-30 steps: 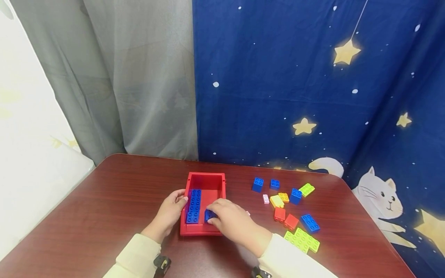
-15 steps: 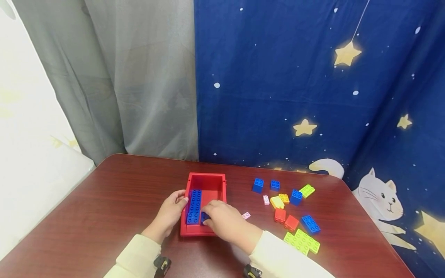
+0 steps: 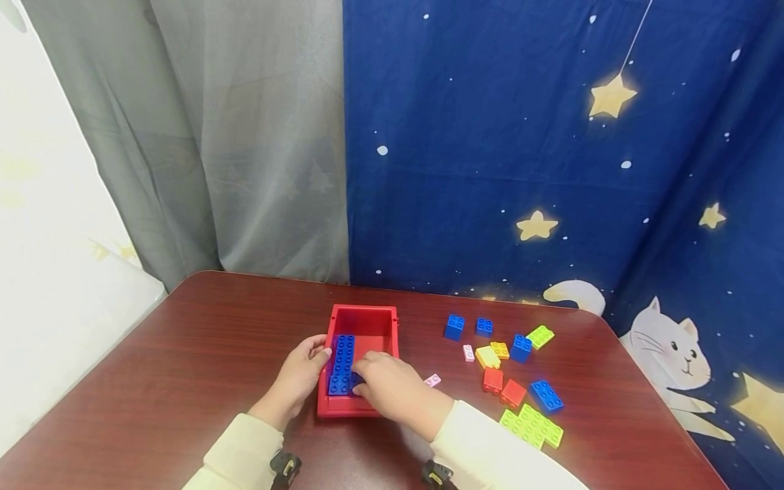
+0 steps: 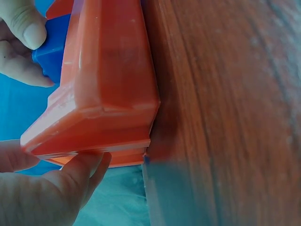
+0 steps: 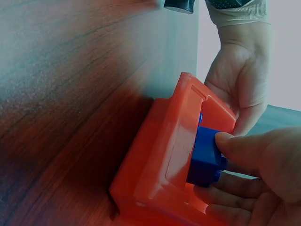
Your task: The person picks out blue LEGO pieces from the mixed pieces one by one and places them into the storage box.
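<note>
A red plastic box (image 3: 365,308) stands on the table, with a row of blue bricks (image 3: 343,357) along its left inner side. My left hand (image 3: 296,376) grips the box's left wall, thumb over the rim and fingers outside. Inside the near part of the box, my right hand (image 3: 398,391) pinches another blue brick (image 5: 204,157) between thumb and fingers. From the head view that brick is mostly hidden, close against the right side of the row. Seen from the left wrist, the thumb and fingers hold the brick (image 4: 54,47) above the near wall.
Loose bricks lie right of the box: blue bricks (image 3: 454,327), yellow bricks (image 3: 488,356), red bricks (image 3: 512,393), a green group (image 3: 531,427) and a green brick (image 3: 541,337). A pink brick (image 3: 433,380) lies beside my right wrist. Curtains hang behind the table (image 3: 257,306).
My right hand has slid left inside the box with the pinched blue brick, up to the blue row. The pink brick by the wrist has come into fuller view. My left hand stays put.
</note>
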The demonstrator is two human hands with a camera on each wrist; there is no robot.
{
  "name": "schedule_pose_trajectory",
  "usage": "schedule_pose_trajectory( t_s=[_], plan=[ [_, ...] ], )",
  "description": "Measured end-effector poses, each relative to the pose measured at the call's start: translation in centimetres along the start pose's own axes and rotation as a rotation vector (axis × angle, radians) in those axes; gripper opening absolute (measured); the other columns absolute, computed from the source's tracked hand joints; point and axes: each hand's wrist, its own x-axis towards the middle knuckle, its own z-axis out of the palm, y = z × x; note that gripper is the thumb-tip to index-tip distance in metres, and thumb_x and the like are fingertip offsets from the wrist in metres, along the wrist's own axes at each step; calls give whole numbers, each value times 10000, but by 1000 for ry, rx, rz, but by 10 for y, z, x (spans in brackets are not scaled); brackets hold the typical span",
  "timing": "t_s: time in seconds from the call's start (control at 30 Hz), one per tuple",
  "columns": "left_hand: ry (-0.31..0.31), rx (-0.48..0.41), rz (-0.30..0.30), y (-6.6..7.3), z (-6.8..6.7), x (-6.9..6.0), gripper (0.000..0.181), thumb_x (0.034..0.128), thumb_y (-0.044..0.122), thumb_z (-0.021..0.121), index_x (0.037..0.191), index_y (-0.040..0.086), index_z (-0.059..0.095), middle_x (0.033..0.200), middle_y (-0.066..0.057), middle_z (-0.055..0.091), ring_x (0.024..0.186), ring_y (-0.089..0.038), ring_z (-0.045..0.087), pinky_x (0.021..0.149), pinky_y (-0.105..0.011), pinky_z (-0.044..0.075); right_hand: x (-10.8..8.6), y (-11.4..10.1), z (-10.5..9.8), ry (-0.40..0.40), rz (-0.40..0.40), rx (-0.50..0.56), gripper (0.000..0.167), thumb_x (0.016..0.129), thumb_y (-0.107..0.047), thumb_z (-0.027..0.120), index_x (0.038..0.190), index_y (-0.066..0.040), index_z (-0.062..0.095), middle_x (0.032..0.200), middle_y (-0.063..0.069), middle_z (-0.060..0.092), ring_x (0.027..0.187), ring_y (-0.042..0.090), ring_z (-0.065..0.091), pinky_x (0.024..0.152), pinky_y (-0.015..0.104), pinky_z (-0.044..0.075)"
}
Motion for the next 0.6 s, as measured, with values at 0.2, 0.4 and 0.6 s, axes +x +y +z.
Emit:
schedule_pose_trajectory(
  t_s=[0.2,0.4,0.6],
  plan=[
    [0,-2,4,-1,0,1,440,1009,115,442,1410,-52,370,1352,-291,484,1191,-424,531,1001,-526,445,3,1,2,-14,3,-11,397,825,-289,756,1186,-142,687,1023,-7,673,986,131,633,833,300,561],
    [0,-14,5,-2,1,1,428,1007,98,439,1402,-55,378,1344,-286,494,1188,-416,536,1008,-527,439,6,1,6,-34,9,-28,402,818,-297,760,1186,-151,689,1013,-10,675,970,127,638,828,296,561],
    [-7,-9,9,-1,0,1,434,1014,116,436,1408,-53,368,1348,-284,489,1197,-419,526,1011,-536,433,8,1,7,-51,9,-17,403,814,-289,766,1182,-140,694,999,-5,677,959,132,642,830,299,562]
  ],
)
